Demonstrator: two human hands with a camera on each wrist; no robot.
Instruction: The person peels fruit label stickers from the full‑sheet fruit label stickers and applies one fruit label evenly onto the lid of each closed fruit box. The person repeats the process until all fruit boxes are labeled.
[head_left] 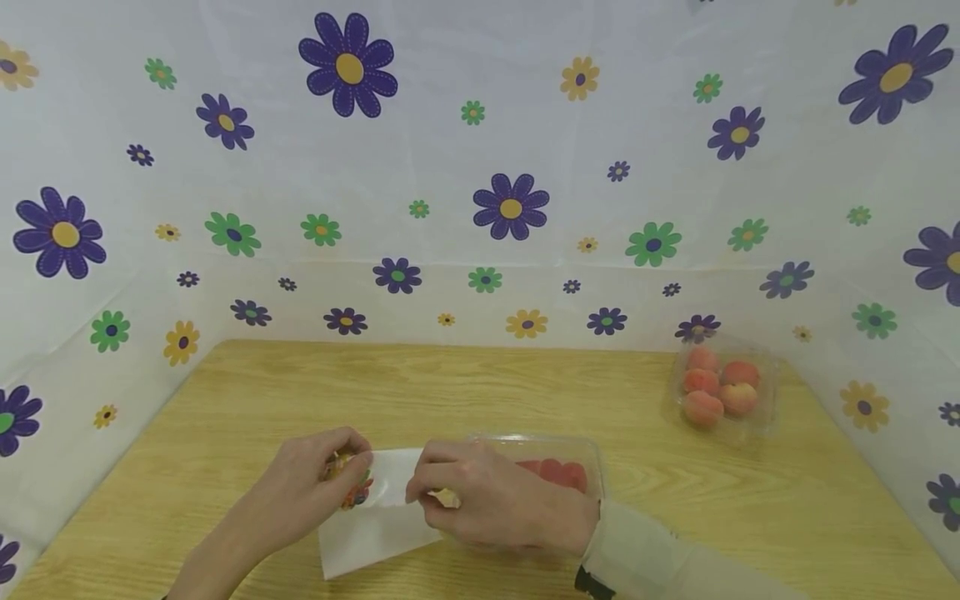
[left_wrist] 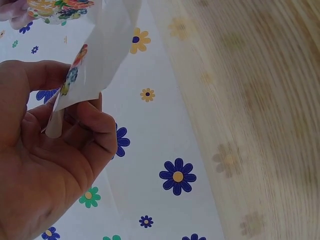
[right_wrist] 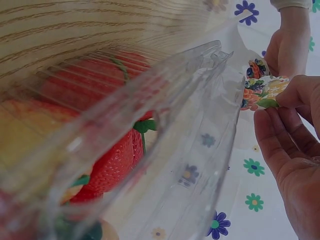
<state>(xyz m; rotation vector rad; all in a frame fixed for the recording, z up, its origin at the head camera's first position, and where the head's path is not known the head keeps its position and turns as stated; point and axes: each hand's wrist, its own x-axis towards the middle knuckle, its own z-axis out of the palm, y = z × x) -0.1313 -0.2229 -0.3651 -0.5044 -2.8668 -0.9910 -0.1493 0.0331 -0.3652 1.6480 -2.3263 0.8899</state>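
White sheet (head_left: 375, 537) w/ multicol. print: L of strawberry box (head_left: 597, 454). L hand (head_left: 318, 475) pinches sheet's L side; R hand (head_left: 483, 492), by strawberry box, pinches R side. Peach box (head_left: 767, 387): beyond strawberry box, to R.

A thin white sheet (head_left: 381, 537), colourfully printed in places, sits low, left of centre in the head view. It is bent.

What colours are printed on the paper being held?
The print has orange-red, yellow, green and blue; the right wrist view shows it best.
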